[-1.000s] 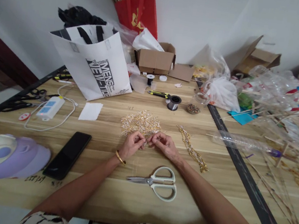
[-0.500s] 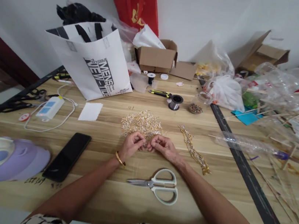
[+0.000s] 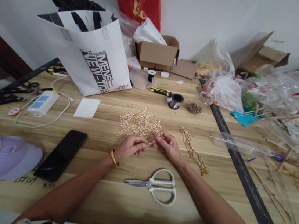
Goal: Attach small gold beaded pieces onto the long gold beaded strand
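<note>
My left hand [image 3: 131, 147], below a gold bracelet-like pile, pinches a tiny shiny beaded piece [image 3: 149, 144] between thumb and forefinger. My right hand [image 3: 167, 146] pinches the other side of that piece, its fingertips almost meeting the left ones. Just beyond the hands lies a loose heap of gold and clear beads on wire [image 3: 139, 122]. To the right rests a gold beaded strand [image 3: 192, 150]. White-handled scissors [image 3: 155, 186] lie on the table nearer to me, blades pointing left. Details of the small piece are too fine to make out.
A black phone [image 3: 61, 155] and a purple-and-white object [image 3: 0, 159] lie at left, near a white power strip [image 3: 43, 103]. Behind are a wire spool [image 3: 176, 101], a yellow-black cutter [image 3: 160, 91], a jar [image 3: 197, 105] and a white bag [image 3: 90, 55]. Plastic bottles [image 3: 284, 84] crowd the right.
My hands have moved slightly apart, the left one flatter, so the small beaded piece now shows between the fingertips. The view has shifted a little.
</note>
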### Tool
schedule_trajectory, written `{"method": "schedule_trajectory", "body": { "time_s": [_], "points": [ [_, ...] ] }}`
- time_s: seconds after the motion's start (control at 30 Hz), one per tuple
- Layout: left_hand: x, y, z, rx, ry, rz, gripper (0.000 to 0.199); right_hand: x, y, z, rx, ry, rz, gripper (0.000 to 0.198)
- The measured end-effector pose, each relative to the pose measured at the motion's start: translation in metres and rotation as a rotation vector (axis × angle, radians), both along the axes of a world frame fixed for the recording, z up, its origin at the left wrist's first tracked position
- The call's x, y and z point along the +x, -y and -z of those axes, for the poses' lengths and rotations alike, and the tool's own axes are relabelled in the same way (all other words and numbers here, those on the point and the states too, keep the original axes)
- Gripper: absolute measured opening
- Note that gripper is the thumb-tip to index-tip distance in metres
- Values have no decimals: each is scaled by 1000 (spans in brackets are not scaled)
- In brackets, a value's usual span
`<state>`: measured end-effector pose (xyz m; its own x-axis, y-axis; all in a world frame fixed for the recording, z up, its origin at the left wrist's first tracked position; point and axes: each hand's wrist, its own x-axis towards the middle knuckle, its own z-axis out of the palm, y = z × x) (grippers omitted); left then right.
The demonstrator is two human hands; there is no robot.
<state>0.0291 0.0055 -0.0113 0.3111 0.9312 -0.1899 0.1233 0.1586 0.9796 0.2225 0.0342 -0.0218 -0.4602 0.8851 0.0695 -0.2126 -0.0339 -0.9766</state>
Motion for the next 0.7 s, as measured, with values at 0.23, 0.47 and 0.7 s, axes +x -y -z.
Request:
{"method": "schedule_trajectory", "body": {
  "time_s": [0.23,0.47,0.7],
  "points": [
    [-1,0,-1,-13,-99,30,22,1,1,-1,-9,21,40,28],
    [-2,0,-2,117,-184,8,12,0,2,-2,77,86,154,31],
    [-3,-3,6,228,-194,-17,12,-1,1,-7,153,318,173,41]
  ]
}}
